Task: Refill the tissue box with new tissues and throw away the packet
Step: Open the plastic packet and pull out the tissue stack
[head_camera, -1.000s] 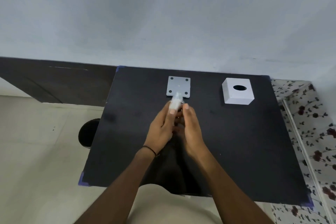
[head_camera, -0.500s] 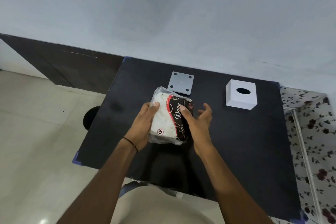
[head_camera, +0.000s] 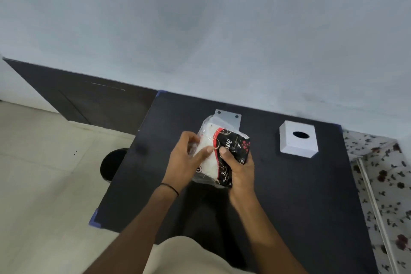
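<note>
Tabletop [head_camera: 289, 184] filled most of the view — a flat, matte black slab with blue tape at its corners. On it, well apart from the hands to the right, sat the tissue box [head_camera: 298, 139], a white, hard-edged cube cover with a round hole on top; its grey base plate [head_camera: 229, 117] with corner holes lay behind the packet. Half a second earlier the right hand [head_camera: 239, 169] was splayed loose; it had now closed around the packet [head_camera: 219, 153], thumb pressed on the black printed side. The left hand [head_camera: 184, 160] gripped the clear side, fingers curled into crinkly, glossy film over soft white tissues. That two-handed hold suggested opening the wrapper was next — nothing was refilled yet.
</note>
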